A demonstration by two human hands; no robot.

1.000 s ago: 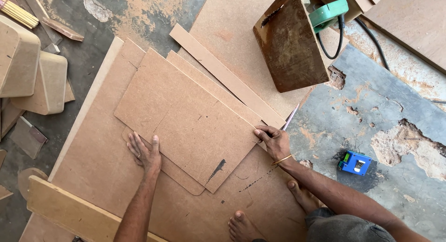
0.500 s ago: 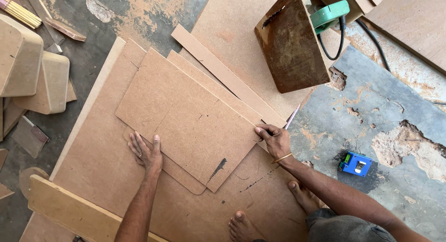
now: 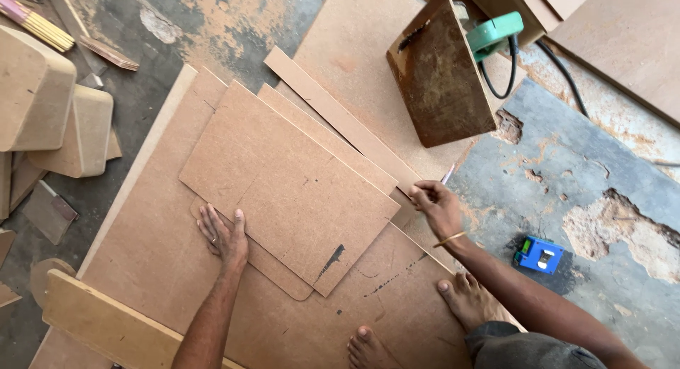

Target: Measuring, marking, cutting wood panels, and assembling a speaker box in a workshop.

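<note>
Concrete floor (image 3: 567,178); my left hand (image 3: 225,236) lay flat pinning the board (image 3: 283,185), right hand (image 3: 438,207) pinched a pencil (image 3: 448,175). Best press firmly.

No packages, signs or screens in sight, only a pale label patch on the face of a small blue tape measure (image 3: 538,254), lying on the grey floor (image 3: 602,163), right of the boards, label too small to read

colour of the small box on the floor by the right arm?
Blue small box, clearest in the head view.
</note>
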